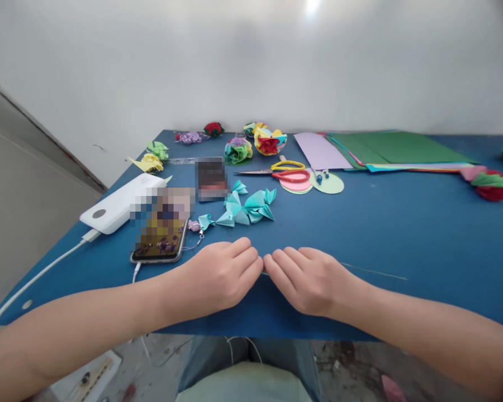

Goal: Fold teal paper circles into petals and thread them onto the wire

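My left hand (228, 272) and my right hand (312, 279) meet over the front of the blue table (427, 234), fingers closed and fingertips almost touching. A faint bit of pale thread shows between them; the fingers hide most of it. A thin thread (375, 271) also trails to the right from behind my right hand. Just beyond my hands lies a string of folded turquoise paper pieces (247, 208). Scissors with red and yellow handles (291, 171) rest behind it, beside pink and pale green paper circles (329, 182).
At left lie a phone (161, 237) and a white power bank (121, 204), both cabled. A dark card-like object (212, 178) sits beyond. Crumpled paper flowers (270, 141) line the back; green paper sheets (398, 148) and a red-green flower (492, 185) are at right.
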`<state>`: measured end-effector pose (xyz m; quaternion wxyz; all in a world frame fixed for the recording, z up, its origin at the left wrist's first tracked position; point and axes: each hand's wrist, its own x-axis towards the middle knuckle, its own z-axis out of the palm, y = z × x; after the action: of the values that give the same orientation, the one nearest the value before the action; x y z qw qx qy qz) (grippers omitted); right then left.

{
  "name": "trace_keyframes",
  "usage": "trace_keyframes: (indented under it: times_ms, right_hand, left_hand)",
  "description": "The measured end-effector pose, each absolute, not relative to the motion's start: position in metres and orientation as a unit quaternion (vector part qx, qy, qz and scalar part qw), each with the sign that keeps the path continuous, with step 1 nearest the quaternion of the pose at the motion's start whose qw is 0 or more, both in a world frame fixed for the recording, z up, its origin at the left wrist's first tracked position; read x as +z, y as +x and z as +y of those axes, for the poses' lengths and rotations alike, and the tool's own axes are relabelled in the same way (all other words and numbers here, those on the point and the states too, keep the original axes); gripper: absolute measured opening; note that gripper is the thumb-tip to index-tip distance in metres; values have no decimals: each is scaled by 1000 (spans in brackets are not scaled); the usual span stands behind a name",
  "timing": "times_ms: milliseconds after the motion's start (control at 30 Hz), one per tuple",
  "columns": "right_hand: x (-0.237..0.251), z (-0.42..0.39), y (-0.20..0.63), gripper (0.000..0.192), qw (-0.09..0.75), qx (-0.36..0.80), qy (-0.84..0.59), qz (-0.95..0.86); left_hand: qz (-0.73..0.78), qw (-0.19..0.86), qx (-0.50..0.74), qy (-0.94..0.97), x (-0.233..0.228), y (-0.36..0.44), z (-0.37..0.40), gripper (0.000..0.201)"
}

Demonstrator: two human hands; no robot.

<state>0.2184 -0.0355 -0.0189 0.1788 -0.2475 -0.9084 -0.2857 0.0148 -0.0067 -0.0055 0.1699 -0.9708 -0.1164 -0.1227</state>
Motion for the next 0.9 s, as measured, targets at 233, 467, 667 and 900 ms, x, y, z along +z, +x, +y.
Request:
trace_keyframes:
  times_ms: [233, 467, 667, 900]
  right_hand:
    - [-21, -34, 219, 17, 154, -247, -256, -922]
    - [-23, -27, 225, 17, 138, -230, -269, -925]
    - [-19, -16, 233, 27, 151, -266, -261, -916]
    - [-15, 7, 254, 32, 151, -306, -291, -894]
  left_hand:
    - [-130, 143, -101, -976, -3, 16, -9, 16]
    - [-117, 135, -79, -981, 0, 14, -6, 15]
    - [-128, 140, -75, -979, 3, 11, 0, 16]
    - [-162, 153, -87, -971, 8, 9, 11, 22]
